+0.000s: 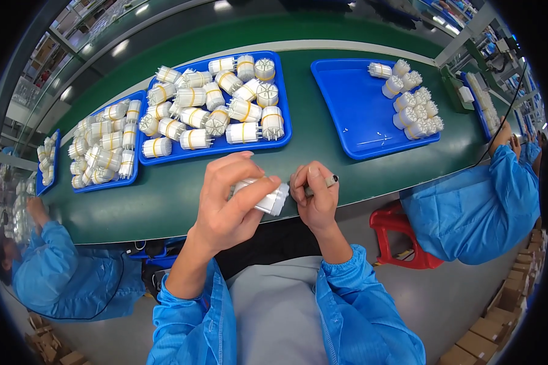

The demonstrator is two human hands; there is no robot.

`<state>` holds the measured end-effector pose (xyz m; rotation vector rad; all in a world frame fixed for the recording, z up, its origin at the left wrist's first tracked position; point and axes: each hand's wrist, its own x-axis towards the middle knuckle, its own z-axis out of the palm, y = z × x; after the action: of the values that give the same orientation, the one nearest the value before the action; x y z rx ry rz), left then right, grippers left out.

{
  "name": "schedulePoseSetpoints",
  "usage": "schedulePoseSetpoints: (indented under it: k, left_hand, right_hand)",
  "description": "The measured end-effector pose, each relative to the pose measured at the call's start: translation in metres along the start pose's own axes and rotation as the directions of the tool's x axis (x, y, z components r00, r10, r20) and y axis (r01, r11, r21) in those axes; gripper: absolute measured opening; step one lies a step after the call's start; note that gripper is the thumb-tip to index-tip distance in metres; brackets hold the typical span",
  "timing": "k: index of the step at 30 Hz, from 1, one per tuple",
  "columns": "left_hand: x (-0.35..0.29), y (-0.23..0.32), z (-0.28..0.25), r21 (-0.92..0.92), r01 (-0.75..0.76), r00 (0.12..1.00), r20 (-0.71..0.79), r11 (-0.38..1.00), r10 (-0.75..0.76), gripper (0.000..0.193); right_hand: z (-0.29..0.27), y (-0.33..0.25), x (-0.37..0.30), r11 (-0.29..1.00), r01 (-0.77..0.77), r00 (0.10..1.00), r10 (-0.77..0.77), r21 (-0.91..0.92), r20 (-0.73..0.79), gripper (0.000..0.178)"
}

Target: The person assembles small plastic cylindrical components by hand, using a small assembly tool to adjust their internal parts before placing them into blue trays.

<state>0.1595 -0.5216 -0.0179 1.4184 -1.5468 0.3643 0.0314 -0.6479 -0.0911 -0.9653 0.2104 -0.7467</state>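
Note:
My left hand [222, 198] is closed around a white plastic cylinder [275, 202], held tilted above the near edge of the bench. The cylinder's bare end points to the right, and my fingers hide much of its side. Close beside it, my right hand [316, 198] is curled around a slim, greyish pen-like tool [330, 181]. A dark end of that tool sticks out past my thumb; the rest is inside my fist. The two hands are near each other, with a small gap between the cylinder and my right fingers.
Beyond my hands, a blue tray [216, 153] holds many similar white cylinders with yellow bands. Another filled tray [108, 187] adjoins it on the left. At right, a blue tray [353, 106] has several white cylinders on its right side. Co-workers in blue sit at both sides; a red stool [402, 237] stands right.

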Motion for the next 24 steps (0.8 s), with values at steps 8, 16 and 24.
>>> schedulePoseSetpoints:
  k: [8, 16, 24]
  left_hand:
    - [-0.003, 0.011, -0.005, 0.083, 0.272, 0.962, -0.035, 0.959, -0.270, 0.055]
    - [-0.009, 0.012, -0.007, -0.130, 0.585, 0.803, -0.045, 0.800, -0.594, 0.044]
    - [-0.017, 0.012, -0.007, -0.648, 0.680, 0.580, 0.186, 0.344, -0.793, 0.040]
  right_hand:
    - [0.001, -0.001, 0.000, 1.000, -0.008, 1.000, 0.008, -0.009, -0.009, 0.038]
    - [0.003, -0.002, 0.001, 1.000, 0.007, 1.000, -0.007, -0.015, -0.004, 0.038]
    - [0.000, -0.002, 0.001, 0.998, 0.027, 0.999, -0.025, -0.061, 0.037, 0.038]
